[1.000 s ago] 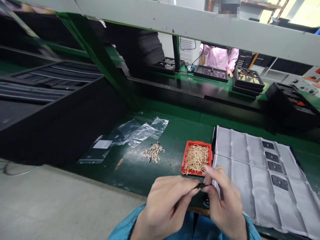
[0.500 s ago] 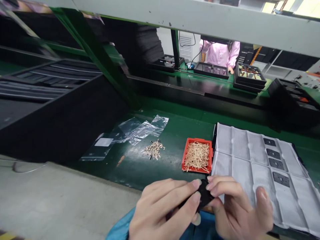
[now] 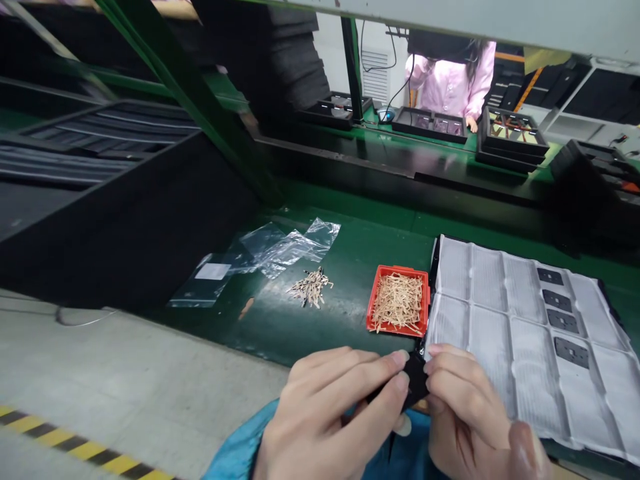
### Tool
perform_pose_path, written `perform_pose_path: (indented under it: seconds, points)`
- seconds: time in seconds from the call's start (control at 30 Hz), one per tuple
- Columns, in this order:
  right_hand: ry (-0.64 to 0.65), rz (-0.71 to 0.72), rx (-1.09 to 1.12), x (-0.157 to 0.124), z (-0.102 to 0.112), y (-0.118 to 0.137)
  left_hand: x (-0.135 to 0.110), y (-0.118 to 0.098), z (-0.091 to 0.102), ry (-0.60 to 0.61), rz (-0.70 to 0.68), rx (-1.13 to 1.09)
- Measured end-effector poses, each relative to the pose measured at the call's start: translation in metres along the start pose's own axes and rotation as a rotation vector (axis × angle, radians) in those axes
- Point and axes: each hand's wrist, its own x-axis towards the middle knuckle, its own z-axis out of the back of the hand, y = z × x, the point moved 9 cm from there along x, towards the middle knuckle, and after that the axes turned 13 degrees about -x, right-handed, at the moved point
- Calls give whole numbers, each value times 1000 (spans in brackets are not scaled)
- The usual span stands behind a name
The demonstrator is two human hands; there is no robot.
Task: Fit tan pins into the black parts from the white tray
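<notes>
Left hand (image 3: pixel 335 410) and right hand (image 3: pixel 470 410) close together (fingertips (image 3: pixel 401 359) nearly meeting), both in a bent-fingered pinch.

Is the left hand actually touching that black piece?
Touching. The head view shows it: fingertips of the left hand lie right on the black piece, overlapping its surface with no gap in sight.

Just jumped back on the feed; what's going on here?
A person's left hand and right hand hold a small black part between the fingertips, near the table edge. Just beyond is a red tray of thin tan strips, with a loose pile to its left. On the right, four dark pieces lie on a pale compartmented tray.
</notes>
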Motion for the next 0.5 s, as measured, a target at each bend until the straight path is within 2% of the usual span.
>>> perform_pose_path:
  seconds: [0.07,0.1,0.2,0.27,0.33,0.37,0.47,0.5]
  points:
    - [-37,0,-23,-2,0,1,3,-9,-3,45,-107,77]
    - [-84,-8,-35,-3,0,1,3,-10,-4,62,-111,92]
    - [-267,-39,-47,-12,-3,2,1,-8,-4,73,-38,82]
    - [-393,-60,-20,-19,0,0,-2,-4,-3,43,36,69]
    - [-467,-62,20,-20,11,-4,-6,-3,-2,-26,69,68]
    - [-426,-54,41,-16,15,-5,-9,-3,0,-85,68,67]
    - [-77,-28,65,-1,9,-7,-17,-2,3,-244,46,43]
    - [-24,-28,68,1,8,-7,-19,-2,2,-265,41,32]
